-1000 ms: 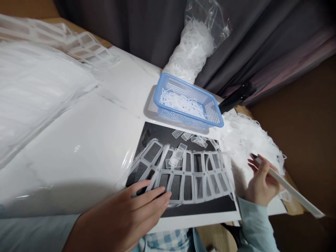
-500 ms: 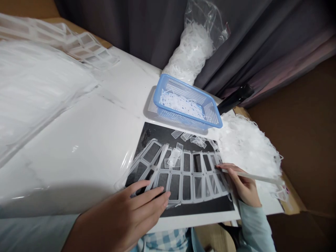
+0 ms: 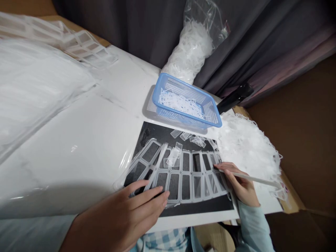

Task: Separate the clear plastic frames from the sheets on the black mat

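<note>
A translucent plastic sheet of rectangular frames [image 3: 186, 173], two rows deep, lies across a black mat [image 3: 183, 210]. My left hand [image 3: 131, 210] rests flat on the sheet's near left part, fingers stretched out and slightly apart. At the sheet's right end, my right hand [image 3: 241, 185] is closed around a long thin pale stick [image 3: 258, 179]; its tip side is hidden by the fingers. Small clear rectangular pieces [image 3: 173, 156] lie loose on the frames left of the middle. More clear pieces [image 3: 198, 140] are scattered along the mat's far edge.
A blue basket [image 3: 183, 111] holding thin white rings stands behind the mat. Beyond it leans a clear bag of white rings [image 3: 193, 49]. A heap of white loops [image 3: 246, 147] sits at the right. Stacked plastic-wrapped sheets [image 3: 39, 91] cover the left; a dark curtain hangs behind.
Both hands and the things on the mat keep practically the same places. The whole view has shifted very slightly.
</note>
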`<state>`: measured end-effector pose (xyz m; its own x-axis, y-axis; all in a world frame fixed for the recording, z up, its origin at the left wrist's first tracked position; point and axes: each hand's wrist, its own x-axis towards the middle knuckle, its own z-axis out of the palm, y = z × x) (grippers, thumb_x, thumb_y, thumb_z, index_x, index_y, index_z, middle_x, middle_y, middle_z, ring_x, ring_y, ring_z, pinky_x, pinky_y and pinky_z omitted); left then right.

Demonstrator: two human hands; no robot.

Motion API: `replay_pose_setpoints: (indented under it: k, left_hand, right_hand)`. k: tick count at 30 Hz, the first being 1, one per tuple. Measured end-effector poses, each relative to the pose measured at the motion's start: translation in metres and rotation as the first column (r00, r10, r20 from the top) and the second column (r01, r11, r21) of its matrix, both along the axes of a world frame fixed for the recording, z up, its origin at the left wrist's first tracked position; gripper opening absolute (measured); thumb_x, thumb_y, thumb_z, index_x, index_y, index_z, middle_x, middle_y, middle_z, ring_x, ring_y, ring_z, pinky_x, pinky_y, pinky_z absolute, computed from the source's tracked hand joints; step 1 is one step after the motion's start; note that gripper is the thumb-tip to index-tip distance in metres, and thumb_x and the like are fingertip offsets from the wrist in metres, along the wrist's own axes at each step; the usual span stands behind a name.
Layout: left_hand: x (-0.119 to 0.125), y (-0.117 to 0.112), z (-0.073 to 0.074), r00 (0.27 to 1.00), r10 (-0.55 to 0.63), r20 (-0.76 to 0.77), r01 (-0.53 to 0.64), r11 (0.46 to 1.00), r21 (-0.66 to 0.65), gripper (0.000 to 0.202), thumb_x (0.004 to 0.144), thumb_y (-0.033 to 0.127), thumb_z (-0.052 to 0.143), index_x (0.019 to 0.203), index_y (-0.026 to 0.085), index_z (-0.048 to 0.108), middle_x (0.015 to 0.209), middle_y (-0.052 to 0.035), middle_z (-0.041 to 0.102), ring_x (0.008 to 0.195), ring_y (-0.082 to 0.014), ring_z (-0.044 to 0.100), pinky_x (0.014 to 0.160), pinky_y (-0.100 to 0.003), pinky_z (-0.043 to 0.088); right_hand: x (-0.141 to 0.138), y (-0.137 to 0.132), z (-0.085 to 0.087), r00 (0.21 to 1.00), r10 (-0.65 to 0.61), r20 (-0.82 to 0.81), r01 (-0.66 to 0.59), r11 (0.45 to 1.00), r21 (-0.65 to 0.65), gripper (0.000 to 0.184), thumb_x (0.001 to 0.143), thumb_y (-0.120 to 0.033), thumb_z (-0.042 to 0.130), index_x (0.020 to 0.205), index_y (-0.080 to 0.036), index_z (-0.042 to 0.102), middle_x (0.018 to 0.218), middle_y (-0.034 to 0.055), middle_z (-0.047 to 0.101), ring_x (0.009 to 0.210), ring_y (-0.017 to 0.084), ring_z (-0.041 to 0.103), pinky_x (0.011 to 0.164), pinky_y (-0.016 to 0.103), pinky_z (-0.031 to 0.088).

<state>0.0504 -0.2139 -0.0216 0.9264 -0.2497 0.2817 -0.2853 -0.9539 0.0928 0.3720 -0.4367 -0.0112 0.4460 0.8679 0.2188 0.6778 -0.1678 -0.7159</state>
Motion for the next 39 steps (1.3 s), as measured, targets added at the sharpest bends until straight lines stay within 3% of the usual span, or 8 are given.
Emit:
replay_pose_setpoints:
  k: [6, 15, 23, 28, 32, 35, 39]
  left_hand:
    - [0.0, 0.003, 0.001, 0.999, -0.047, 0.013, 0.047, 0.999, 0.015, 0.042, 0.101, 0.04, 0.044, 0.137, 0.023, 0.057, 0.145, -0.0007, 0.057, 0.127, -0.0204, 0.055, 0.099, -0.035, 0.044]
    - [-0.001, -0.003, -0.001, 1.0, 0.024, 0.009, -0.023, 0.999, -0.029, 0.041, 0.1, 0.042, 0.047, 0.136, 0.026, 0.057, 0.145, 0.0022, 0.056, 0.129, -0.0187, 0.051, 0.103, -0.035, 0.041]
    - [0.001, 0.003, 0.003, 0.998, -0.04, 0.041, 0.038, 0.998, 0.057, 0.04, 0.1, 0.039, 0.046, 0.134, 0.022, 0.059, 0.144, 0.0005, 0.058, 0.125, -0.02, 0.054, 0.097, -0.036, 0.043]
    - [0.001, 0.003, 0.001, 0.998, -0.046, 0.045, 0.043, 0.997, 0.058, 0.04, 0.1, 0.041, 0.045, 0.133, 0.023, 0.059, 0.144, 0.0006, 0.058, 0.126, -0.0206, 0.053, 0.097, -0.038, 0.043]
    - [0.002, 0.003, 0.001, 0.997, -0.049, 0.054, 0.045, 0.997, 0.063, 0.038, 0.101, 0.039, 0.045, 0.132, 0.023, 0.059, 0.142, 0.0009, 0.06, 0.125, -0.0203, 0.054, 0.096, -0.038, 0.042]
    - [0.002, 0.003, 0.002, 0.998, -0.043, 0.055, 0.04, 0.997, 0.06, 0.038, 0.101, 0.039, 0.045, 0.132, 0.023, 0.059, 0.141, 0.0007, 0.06, 0.124, -0.02, 0.054, 0.096, -0.038, 0.042]
    - [0.001, 0.003, 0.002, 0.998, -0.043, 0.054, 0.039, 0.996, 0.079, 0.038, 0.102, 0.038, 0.043, 0.133, 0.024, 0.058, 0.143, 0.0026, 0.059, 0.125, -0.0191, 0.053, 0.097, -0.039, 0.041]
  right_hand:
    - [0.001, -0.002, -0.002, 1.0, 0.004, -0.002, -0.004, 1.0, 0.028, 0.026, 0.1, -0.031, 0.052, 0.099, -0.023, 0.078, 0.104, 0.0082, 0.077, 0.104, 0.026, 0.069, 0.095, 0.044, 0.055]
    - [0.0, -0.003, -0.002, 1.0, -0.007, 0.025, 0.007, 1.0, -0.008, 0.025, 0.101, -0.028, 0.052, 0.102, -0.023, 0.076, 0.105, 0.0077, 0.076, 0.106, 0.024, 0.067, 0.094, 0.038, 0.055]
    - [-0.001, -0.003, -0.004, 0.997, -0.003, 0.071, 0.003, 1.0, -0.003, 0.023, 0.1, -0.029, 0.053, 0.103, -0.023, 0.075, 0.101, 0.0078, 0.075, 0.101, 0.023, 0.068, 0.088, 0.036, 0.056]
    - [0.002, -0.007, -0.01, 0.983, -0.118, 0.14, 0.107, 0.991, 0.083, 0.022, 0.1, -0.03, 0.053, 0.104, -0.023, 0.074, 0.105, 0.0073, 0.074, 0.1, 0.023, 0.067, 0.088, 0.036, 0.055]
    - [0.005, -0.008, -0.014, 0.928, -0.318, 0.194, 0.279, 0.938, 0.206, 0.024, 0.1, -0.03, 0.053, 0.103, -0.021, 0.075, 0.103, 0.0079, 0.074, 0.099, 0.022, 0.068, 0.09, 0.037, 0.053]
    - [0.006, -0.005, -0.015, 0.866, -0.462, 0.189, 0.399, 0.868, 0.294, 0.024, 0.099, -0.033, 0.056, 0.099, -0.018, 0.075, 0.1, 0.0099, 0.075, 0.097, 0.024, 0.07, 0.091, 0.04, 0.053]
    - [0.008, -0.002, -0.016, 0.753, -0.651, 0.095, 0.543, 0.697, 0.469, 0.028, 0.096, -0.038, 0.06, 0.099, -0.013, 0.073, 0.097, 0.0119, 0.074, 0.093, 0.026, 0.072, 0.09, 0.047, 0.056]
